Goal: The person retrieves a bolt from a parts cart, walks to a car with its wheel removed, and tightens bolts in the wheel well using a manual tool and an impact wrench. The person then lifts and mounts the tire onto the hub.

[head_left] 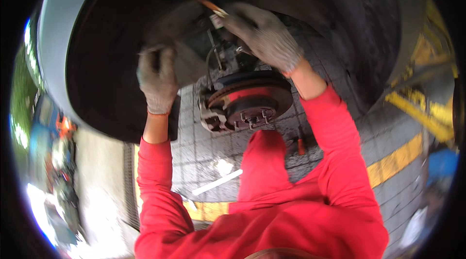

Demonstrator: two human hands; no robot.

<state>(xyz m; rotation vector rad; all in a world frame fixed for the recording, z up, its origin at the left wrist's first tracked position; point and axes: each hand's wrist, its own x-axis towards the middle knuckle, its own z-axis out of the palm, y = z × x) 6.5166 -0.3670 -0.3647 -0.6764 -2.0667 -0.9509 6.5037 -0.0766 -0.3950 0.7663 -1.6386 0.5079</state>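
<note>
Both my hands wear pale grey knitted gloves and are raised inside a dark wheel arch (107, 55). My right hand (264, 35) is closed on a slim orange tool (208, 4) with a pale end by the fingers; blur hides its exact kind. Its other end points up and left at the arch lining. At the left side of the arch, my left hand (158, 79) has its fingers curled against the lining, and whatever they pinch is hidden. Below and between the hands sits a rusty brake disc (252, 95) with bare wheel studs and a caliper (212, 116) on its left.
An orange-handled tool (301, 146) lies on the tiled floor right of my knee. A white strip (217, 182) lies to the left. Yellow metal framework (422, 108) stands at the right. Grey bodywork (53, 50) curves round the arch.
</note>
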